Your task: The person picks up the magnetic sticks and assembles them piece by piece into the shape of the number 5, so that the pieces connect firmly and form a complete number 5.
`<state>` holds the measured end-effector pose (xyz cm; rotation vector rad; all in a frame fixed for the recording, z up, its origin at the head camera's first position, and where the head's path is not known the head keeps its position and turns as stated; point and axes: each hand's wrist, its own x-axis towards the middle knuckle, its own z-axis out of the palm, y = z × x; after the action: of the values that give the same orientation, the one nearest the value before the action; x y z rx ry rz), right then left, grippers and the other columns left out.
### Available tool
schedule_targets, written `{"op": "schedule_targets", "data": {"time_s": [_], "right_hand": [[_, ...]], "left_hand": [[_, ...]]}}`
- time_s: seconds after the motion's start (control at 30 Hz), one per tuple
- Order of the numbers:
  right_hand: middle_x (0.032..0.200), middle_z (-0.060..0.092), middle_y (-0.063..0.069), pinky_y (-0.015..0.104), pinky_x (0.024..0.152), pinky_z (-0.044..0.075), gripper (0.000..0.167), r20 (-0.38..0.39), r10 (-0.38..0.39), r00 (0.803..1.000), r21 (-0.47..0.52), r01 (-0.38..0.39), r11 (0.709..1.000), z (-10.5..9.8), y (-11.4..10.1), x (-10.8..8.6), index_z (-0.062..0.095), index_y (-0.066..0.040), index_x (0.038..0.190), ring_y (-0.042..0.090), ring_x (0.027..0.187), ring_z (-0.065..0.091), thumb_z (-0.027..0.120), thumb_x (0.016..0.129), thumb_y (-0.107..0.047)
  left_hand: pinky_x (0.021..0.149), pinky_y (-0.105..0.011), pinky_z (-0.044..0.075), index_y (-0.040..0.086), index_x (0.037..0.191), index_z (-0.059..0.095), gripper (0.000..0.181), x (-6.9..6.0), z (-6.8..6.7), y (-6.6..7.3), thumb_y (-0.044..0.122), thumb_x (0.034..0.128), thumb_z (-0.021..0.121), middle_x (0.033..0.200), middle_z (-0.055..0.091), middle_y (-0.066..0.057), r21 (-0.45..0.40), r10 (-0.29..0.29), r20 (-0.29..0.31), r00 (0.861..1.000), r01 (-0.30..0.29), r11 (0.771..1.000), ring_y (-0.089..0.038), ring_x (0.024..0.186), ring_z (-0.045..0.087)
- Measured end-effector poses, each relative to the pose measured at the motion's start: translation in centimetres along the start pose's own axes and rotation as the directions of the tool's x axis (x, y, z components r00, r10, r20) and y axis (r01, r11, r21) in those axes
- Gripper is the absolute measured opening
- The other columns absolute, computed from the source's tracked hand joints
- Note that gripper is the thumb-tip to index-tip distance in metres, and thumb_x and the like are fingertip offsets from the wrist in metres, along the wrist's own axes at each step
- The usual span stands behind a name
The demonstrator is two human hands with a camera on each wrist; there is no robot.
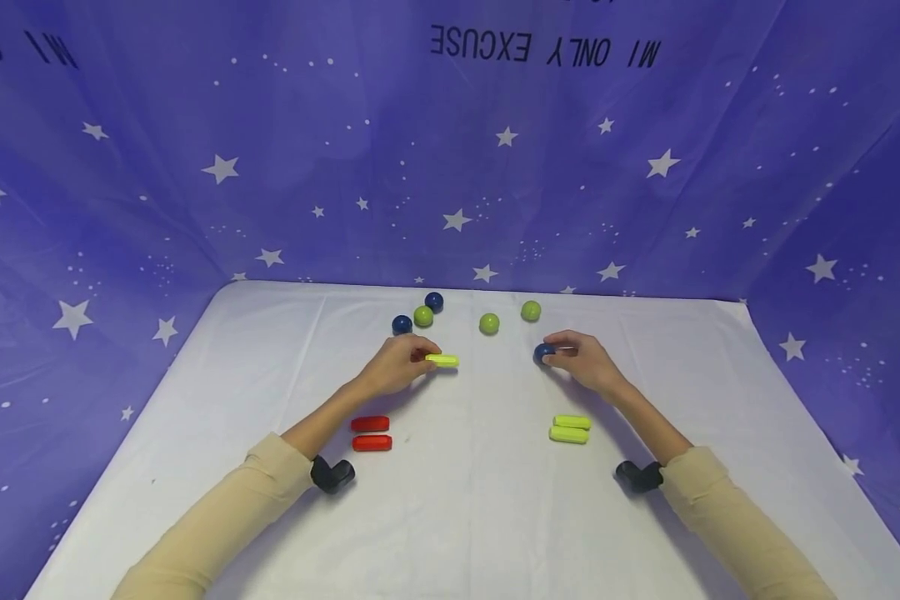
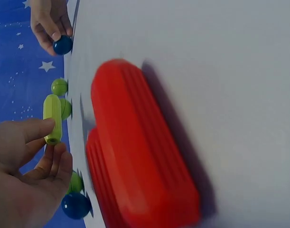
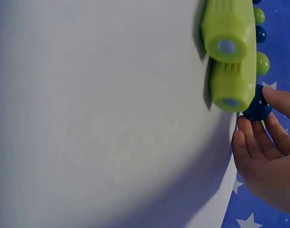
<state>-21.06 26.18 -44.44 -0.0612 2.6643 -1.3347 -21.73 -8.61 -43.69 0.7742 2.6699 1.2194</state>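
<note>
A ribbed lime-yellow stick [image 1: 447,361] is pinched in the left hand [image 1: 397,367] above the worktop [image 1: 480,508]; the right hand [image 1: 587,362] grips a dark-blue ball [image 1: 542,353], perhaps touching the worktop. Loosened fingers could let it roll into the nearest green ball [image 1: 530,311].

I face a blue-violet cloth backdrop [image 1: 420,175] printed with white stars [image 1: 457,220], black lettering [image 1: 521,47] at the upper centre; a white tablecloth [image 1: 472,500] spreads across my lower frame.
</note>
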Motion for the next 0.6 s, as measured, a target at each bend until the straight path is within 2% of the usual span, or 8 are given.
{"op": "schedule_targets", "data": {"time_s": [0.27, 0.6], "right_hand": [[0.132, 0.059, 0.02, 0.049, 0.097, 0.046, 0.041, 0.019, -0.006, 1.0, 0.02, 0.006, 1.0, 0.7, -0.8, 0.1, 0.062, -0.002, 0.129, 0.037, 0.118, 0.058, 0.073, 0.092, -0.014], [0.13, 0.061, 0.019, 0.05, 0.098, 0.046, 0.04, 0.04, -0.018, 0.999, 0.028, 0.017, 0.999, 2.0, -1.7, 0.4, 0.063, -0.002, 0.129, 0.037, 0.118, 0.058, 0.073, 0.092, -0.014]], "left_hand": [[0.074, -0.029, 0.049, -0.001, 0.109, 0.073, 0.02, 1.4, 1.3, 0.8, 0.002, 0.0896, 0.07, 0.096, 0.069, -0.009, 0.005, 0.01, -0.014, 1.0, -0.01, 1.0, -0.018, 0.082, 0.059], [0.074, -0.028, 0.049, -0.001, 0.109, 0.073, 0.02, 2.6, 2.6, 1.3, 0.002, 0.0891, 0.07, 0.094, 0.069, -0.01, 0.006, -0.008, -0.021, 1.0, 0.008, 1.0, -0.018, 0.082, 0.06]]}}
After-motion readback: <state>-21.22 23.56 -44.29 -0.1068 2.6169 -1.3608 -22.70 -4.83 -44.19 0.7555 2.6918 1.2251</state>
